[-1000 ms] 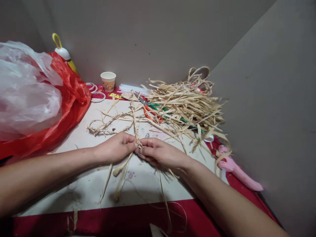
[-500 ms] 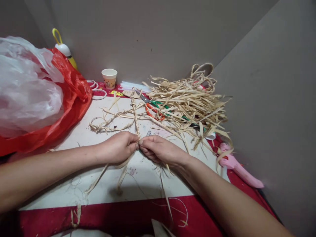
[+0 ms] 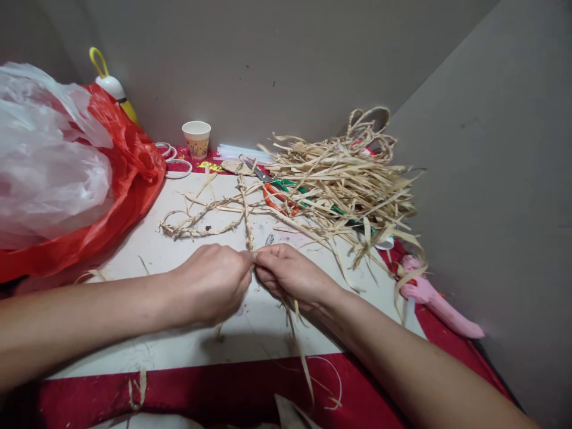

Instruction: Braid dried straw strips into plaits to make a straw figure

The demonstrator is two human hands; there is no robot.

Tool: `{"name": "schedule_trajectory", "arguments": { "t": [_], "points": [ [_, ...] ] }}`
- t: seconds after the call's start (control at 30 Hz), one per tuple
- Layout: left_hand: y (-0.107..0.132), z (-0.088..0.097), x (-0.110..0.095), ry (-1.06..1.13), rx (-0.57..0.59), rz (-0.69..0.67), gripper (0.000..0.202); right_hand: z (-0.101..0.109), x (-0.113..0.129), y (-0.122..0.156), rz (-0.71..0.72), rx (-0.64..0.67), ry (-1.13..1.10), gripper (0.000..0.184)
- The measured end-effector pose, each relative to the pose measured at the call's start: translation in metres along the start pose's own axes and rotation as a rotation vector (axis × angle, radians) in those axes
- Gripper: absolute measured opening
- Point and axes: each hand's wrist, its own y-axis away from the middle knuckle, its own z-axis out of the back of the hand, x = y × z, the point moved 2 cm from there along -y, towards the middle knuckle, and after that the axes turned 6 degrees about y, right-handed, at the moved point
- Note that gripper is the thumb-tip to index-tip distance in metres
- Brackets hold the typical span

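A pale straw braid [image 3: 245, 208] runs down the middle of the white board [image 3: 174, 351] to where my hands meet. My left hand [image 3: 218, 283] is closed at its lower end, knuckles up, its fingertips mostly hidden. From the other side my right hand [image 3: 288, 271] pinches the straw between thumb and forefinger, its other fingers curled. Loose straw strands [image 3: 301, 357] hang below my right hand toward the red cloth. To the left, a looped length of braided straw [image 3: 192, 226] lies flat on the board.
Beyond my right hand lies a heap of dry straw [image 3: 344, 179], with orange-handled scissors [image 3: 279, 199] at its left edge. A red and white plastic bag [image 3: 138, 161] bulges at left. A paper cup [image 3: 196, 140] stands at the back. A pink tool [image 3: 440, 304] rests at right.
My left hand has turned knuckles up and come slightly lower, and strands that hung below it are now mostly out of sight. My right hand keeps its pinch in nearly the same place.
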Motion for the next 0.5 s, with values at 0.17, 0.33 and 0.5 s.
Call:
{"name": "schedule_trajectory", "arguments": {
  "t": [0.17, 0.33, 0.5],
  "points": [
    [0.007, -0.020, -0.008, -0.211, 0.006, -0.112, 0.021, -0.007, -0.001, 0.003, -0.058, 0.006, -0.184, 0.036],
    [0.017, -0.029, -0.019, -0.377, -0.063, -0.196, 0.032, -0.010, -0.001, 0.005, -0.047, -0.023, -0.187, 0.025],
    [0.034, 0.001, -0.030, -0.199, 0.196, -0.339, 0.009, -0.006, 0.000, 0.005, -0.078, 0.005, -0.216, 0.019]
  ]
}}
